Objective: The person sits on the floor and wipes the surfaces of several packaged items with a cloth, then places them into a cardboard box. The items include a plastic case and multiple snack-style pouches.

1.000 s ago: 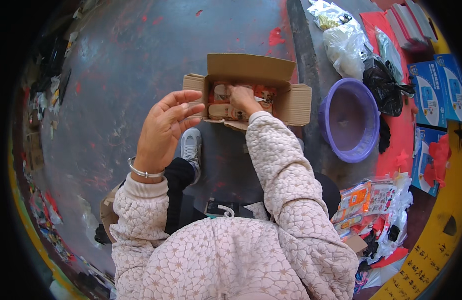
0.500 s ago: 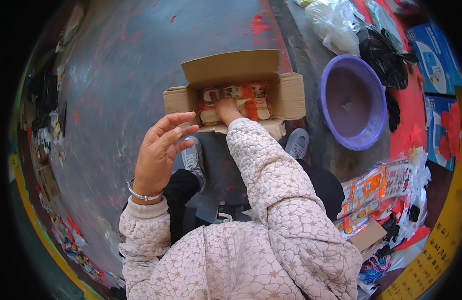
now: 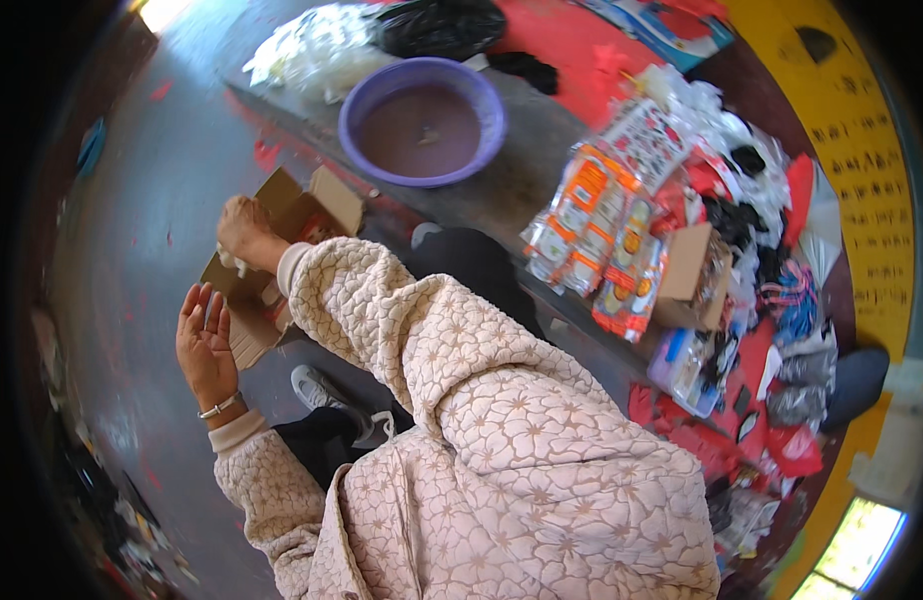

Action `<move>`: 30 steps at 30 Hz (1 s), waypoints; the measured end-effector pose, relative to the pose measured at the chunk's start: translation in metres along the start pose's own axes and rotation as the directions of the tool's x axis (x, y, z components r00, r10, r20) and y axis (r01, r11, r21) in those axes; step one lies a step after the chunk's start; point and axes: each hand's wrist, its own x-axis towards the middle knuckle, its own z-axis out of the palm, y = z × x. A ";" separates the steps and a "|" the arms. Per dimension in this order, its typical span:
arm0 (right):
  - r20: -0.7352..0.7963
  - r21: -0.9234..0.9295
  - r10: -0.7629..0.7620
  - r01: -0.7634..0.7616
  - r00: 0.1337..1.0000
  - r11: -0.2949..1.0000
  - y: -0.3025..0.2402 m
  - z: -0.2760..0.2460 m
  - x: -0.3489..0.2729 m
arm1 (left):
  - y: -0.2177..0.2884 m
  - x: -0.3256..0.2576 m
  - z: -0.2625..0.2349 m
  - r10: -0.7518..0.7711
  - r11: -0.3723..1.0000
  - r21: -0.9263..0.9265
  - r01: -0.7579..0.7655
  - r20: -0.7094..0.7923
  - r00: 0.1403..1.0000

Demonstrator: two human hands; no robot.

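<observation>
An open brown cardboard box sits on the floor, partly hidden by my right arm; a bit of orange-and-white packaging shows inside it. Over the box, my right hand is closed, and a small cream-coloured, limp-looking piece pokes out below its fingers. What that piece is I cannot make out. My left hand, a bangle at its wrist, hangs beside the box's near left flap with fingers stretched out and nothing in them.
A purple basin of murky water stands on a grey ledge beyond the box. Flat orange packets, a small carton, a clear plastic box and plastic bags lie to the right. My shoe is close to the box.
My right hand has come up out of the box with the cream-coloured piece. My left hand has lowered beside the box. The whole view has turned, bringing the right-hand clutter nearer the middle.
</observation>
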 end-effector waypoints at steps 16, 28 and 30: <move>-0.606 -0.464 -0.145 -0.199 0.782 0.863 0.174 -0.383 -0.140 | -0.055 -0.015 -0.026 -0.172 0.971 -0.163 0.176 0.041 0.984; -0.651 -0.531 0.204 -0.631 0.731 0.566 0.279 -0.384 -0.129 | -0.082 -0.012 0.000 -0.273 0.957 -0.078 0.279 0.075 0.959; -0.655 -0.476 0.230 -0.630 0.720 0.614 0.265 -0.383 -0.134 | -0.087 -0.006 -0.004 -0.284 0.954 -0.076 0.290 0.088 0.955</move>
